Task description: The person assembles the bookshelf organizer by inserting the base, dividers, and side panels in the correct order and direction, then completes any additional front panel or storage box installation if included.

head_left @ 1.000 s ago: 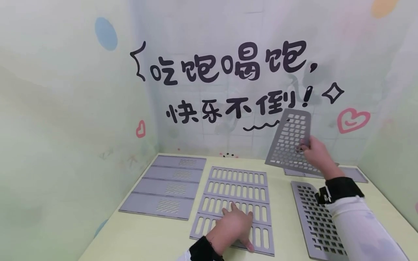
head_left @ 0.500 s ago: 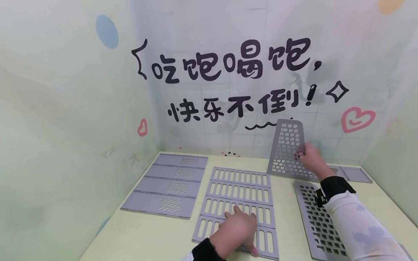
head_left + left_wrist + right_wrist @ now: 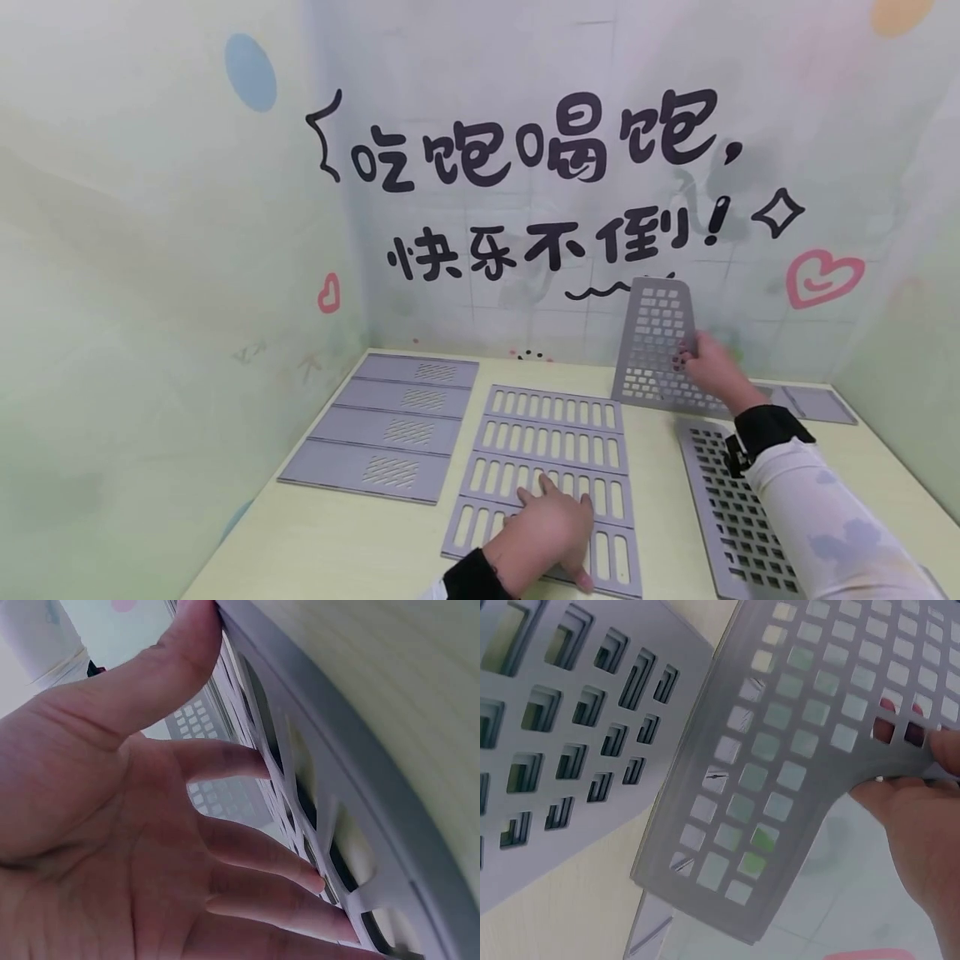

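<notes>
My right hand (image 3: 716,371) pinches the right edge of a grey flat panel (image 3: 663,337) full of small square holes, fingertips and thumb on its opposite faces. The panel stands tilted up near the back wall, its lower edge at the table. In the right wrist view, fingers (image 3: 883,729) show through its holes. My left hand (image 3: 543,529) rests with spread fingers on a grey panel with long slots (image 3: 551,450); in the left wrist view the thumb (image 3: 191,649) touches the panel's edge. A stack of grey panels with square holes (image 3: 723,500) lies below my right forearm.
Grey panels with slanted slits (image 3: 390,425) lie in overlapping rows on the left of the pale table (image 3: 300,542). Another flat grey panel (image 3: 825,406) lies at the back right. Printed walls (image 3: 480,325) enclose the table behind and at both sides.
My right hand has lowered the square-holed panel and brought it more upright, with its lower edge down at the table. My left hand stays on the slotted panel.
</notes>
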Motion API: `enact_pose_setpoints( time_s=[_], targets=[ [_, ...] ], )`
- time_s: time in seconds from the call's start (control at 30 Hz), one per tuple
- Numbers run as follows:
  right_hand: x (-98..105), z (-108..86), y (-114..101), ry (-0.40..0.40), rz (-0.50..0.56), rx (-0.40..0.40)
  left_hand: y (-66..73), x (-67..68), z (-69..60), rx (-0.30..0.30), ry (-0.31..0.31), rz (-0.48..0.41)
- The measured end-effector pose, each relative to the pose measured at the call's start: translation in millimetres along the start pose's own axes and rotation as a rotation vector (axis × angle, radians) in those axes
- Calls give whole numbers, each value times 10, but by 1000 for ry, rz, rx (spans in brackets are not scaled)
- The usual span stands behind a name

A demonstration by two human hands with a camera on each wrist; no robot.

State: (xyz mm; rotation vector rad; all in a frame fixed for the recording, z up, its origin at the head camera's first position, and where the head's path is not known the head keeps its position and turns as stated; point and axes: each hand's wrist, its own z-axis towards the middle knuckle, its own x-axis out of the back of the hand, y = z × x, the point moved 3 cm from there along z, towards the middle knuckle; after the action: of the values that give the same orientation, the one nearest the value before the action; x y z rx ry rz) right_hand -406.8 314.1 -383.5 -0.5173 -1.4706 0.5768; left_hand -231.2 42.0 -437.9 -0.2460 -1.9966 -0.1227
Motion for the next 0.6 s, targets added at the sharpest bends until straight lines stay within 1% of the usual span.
enact_pose_setpoints(
  time_s=[0.13,0.27,0.47,0.6],
  targets=[
    [-49,35,-83,-39,-13,35,12,-7,3,15,-8,11],
    [-139,70,-189,-57,-12,69,27,-23,35,20,-19,17],
    [-372,142,-404,-116,55,139,25,-33,75,22,-30,42],
    [-520,184,-586,-168,65,158,19,-31,76,19,-33,50]
  ],
)
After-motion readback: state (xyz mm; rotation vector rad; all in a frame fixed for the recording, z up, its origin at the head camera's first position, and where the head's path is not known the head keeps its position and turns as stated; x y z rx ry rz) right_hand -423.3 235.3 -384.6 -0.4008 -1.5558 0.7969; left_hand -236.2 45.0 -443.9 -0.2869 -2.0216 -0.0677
